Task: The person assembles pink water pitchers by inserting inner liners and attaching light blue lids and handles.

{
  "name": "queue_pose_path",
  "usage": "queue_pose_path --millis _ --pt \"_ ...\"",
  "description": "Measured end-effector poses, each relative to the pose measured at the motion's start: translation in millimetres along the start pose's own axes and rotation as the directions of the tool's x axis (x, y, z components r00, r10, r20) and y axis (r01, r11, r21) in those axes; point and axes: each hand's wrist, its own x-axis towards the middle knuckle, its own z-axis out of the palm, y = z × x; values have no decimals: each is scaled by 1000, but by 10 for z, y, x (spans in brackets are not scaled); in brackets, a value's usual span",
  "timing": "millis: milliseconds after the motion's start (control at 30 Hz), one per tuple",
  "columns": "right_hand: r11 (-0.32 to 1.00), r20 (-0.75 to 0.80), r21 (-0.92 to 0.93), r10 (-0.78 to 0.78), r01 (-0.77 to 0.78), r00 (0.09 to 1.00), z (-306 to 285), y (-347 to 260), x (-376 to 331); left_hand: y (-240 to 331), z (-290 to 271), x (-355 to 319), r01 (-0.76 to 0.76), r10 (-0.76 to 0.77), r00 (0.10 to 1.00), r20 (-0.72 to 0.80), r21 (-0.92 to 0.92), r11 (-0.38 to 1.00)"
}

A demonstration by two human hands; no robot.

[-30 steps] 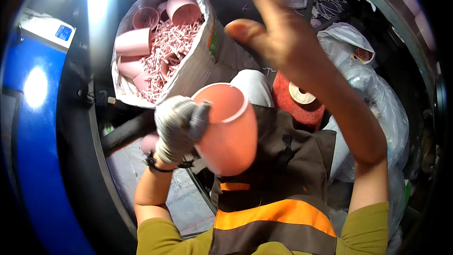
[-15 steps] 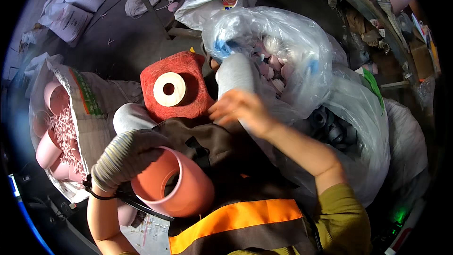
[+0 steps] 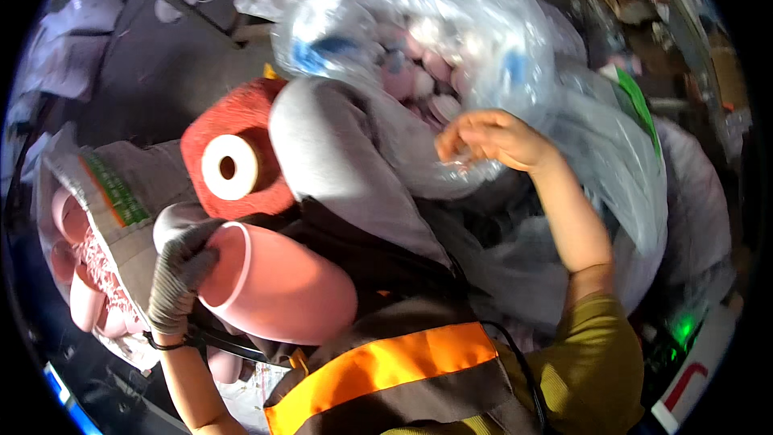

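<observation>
1. The gloved left hand [image 3: 179, 274] grips the rim of a pink cup [image 3: 278, 282], just below the red yarn spool [image 3: 233, 157].
2. The bare right hand [image 3: 491, 138] pinches a clear plastic bag [image 3: 419, 40], right of the spool.
3. The bag's contents are blurred; more cups sit partly hidden in a sack [image 3: 113, 193] left of the spool.

Dark grey floor [image 3: 173, 72] strewn with pale crumpled sheets [image 3: 68, 28] at upper left, cluttered shelving [image 3: 644, 8] with brown boxes along the upper right, a small green light [image 3: 683, 329] glowing low right, bright glare on the surrounding plastic, dim corners
</observation>
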Motion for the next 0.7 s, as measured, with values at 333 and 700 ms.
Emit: queue_pose_path --millis 333,700 --pt "318 -753 -613 42 -723 657 -754 2889 -771 204 205 341 -136 130 983 132 45 990" --pt "536 -343 -746 197 -394 918 -1104 4172 -451 -202 341 245 -81 152 984 96 -520 850"
